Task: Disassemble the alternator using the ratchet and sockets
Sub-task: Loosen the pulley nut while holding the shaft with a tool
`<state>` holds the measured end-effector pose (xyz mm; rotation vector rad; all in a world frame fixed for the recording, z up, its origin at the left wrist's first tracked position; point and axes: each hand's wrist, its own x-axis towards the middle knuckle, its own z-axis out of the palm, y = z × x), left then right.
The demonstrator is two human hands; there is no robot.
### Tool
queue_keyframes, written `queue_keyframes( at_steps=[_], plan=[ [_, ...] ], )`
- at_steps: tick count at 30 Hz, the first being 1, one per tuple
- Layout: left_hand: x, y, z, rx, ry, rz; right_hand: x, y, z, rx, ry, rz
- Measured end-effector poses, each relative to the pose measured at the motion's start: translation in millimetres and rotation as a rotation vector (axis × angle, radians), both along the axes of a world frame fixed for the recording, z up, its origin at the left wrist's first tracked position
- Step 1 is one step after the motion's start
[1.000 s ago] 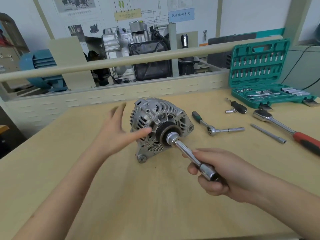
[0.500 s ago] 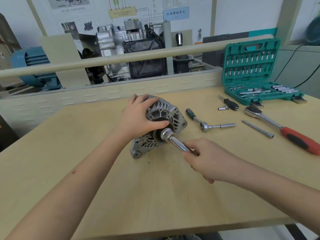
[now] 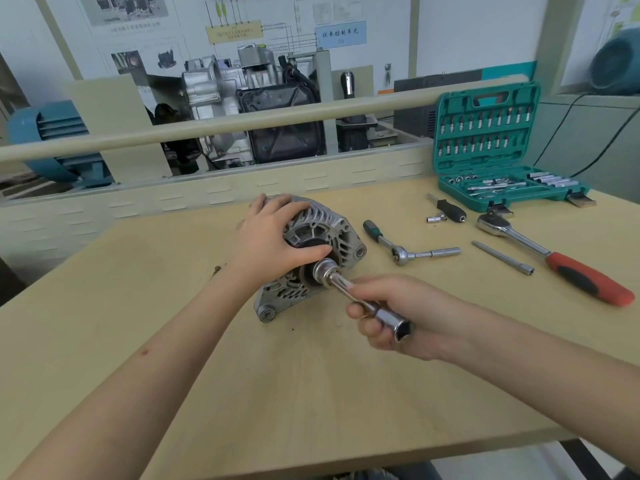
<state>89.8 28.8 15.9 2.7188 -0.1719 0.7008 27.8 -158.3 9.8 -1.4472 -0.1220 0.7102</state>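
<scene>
A grey cast alternator (image 3: 332, 233) lies on the wooden bench with its black pulley facing me. My left hand (image 3: 273, 240) grips the top and front of its housing, the thumb across the pulley. A chrome socket on a long extension bar (image 3: 337, 280) sits on the pulley nut and slants toward me. My right hand (image 3: 391, 313) is wrapped around that bar near its free square-drive end. A red-handled ratchet (image 3: 554, 261) lies on the bench to the right.
An open green socket case (image 3: 491, 150) stands at the back right. Near it lie a small green-handled ratchet with an extension (image 3: 401, 249), a thin bar (image 3: 502, 258) and a black bit driver (image 3: 450, 211). A raised rail (image 3: 242, 123) borders the bench's far edge.
My left hand went from hovering open beside the alternator to gripping its housing. My right hand slid along the extension bar and now grips it nearer its free end.
</scene>
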Motion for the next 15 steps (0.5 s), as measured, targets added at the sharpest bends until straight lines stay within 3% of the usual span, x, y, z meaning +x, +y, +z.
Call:
queue_keyframes(
  at_steps=[2, 6, 15],
  plan=[
    [0, 0, -1, -0.003, -0.008, 0.005, 0, 3, -5, -0.051, -0.044, 0.030],
    [2, 1, -1, -0.007, -0.001, -0.011, 4, 3, -7, -0.555, -0.483, 0.119],
    [1, 0, -1, -0.032, -0.012, -0.016, -1, 23, 0, -1.481, -1.246, 0.241]
  ],
)
